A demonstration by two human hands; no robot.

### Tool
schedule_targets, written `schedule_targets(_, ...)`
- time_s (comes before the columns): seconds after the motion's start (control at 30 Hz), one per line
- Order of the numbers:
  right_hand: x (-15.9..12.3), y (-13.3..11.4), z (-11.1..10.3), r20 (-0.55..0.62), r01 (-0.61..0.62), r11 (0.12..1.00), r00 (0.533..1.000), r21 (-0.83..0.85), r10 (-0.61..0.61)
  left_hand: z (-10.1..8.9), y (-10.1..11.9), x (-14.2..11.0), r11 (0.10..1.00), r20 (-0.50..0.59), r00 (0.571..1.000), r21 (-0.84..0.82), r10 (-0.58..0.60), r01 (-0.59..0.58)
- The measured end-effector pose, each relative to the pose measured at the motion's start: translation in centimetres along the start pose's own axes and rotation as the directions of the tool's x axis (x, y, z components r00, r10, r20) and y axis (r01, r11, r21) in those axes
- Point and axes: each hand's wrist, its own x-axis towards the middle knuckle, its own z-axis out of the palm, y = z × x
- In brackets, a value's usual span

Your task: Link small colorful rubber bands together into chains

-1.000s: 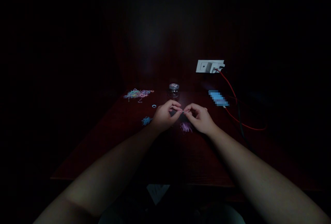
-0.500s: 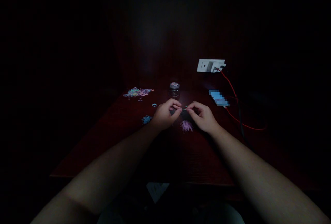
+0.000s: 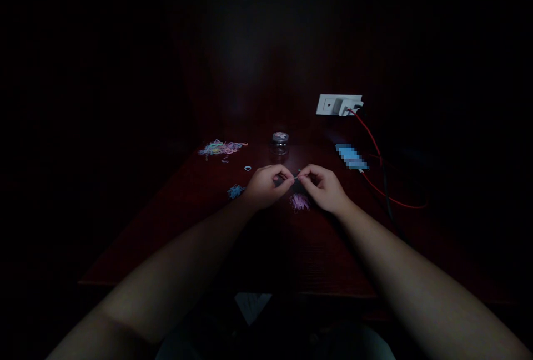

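Left hand (image 3: pixel 267 186) and right hand (image 3: pixel 328 189) pinch a pale band (image 3: pixel 296 177).
Fingertips (image 3: pixel 290 181) closed at both ends; likely light, stretchy, best held there.

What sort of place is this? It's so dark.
Probably a desk in a dim room, perhaps at home: there's a wall socket behind, a phone-like device on the dark red tabletop, and a heap of small colourful bands.

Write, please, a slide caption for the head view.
Left hand and right hand hold a pale strand near a pile of purple bands.
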Motion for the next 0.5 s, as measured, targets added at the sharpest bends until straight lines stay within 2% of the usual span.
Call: schedule_targets(0.5,-0.13,-0.64,0.32,0.001,-0.031,0.996,1.000,0.082,0.031,0.08,-0.14,0.06,0.999,0.006,1.000,-0.039,0.000,0.000)
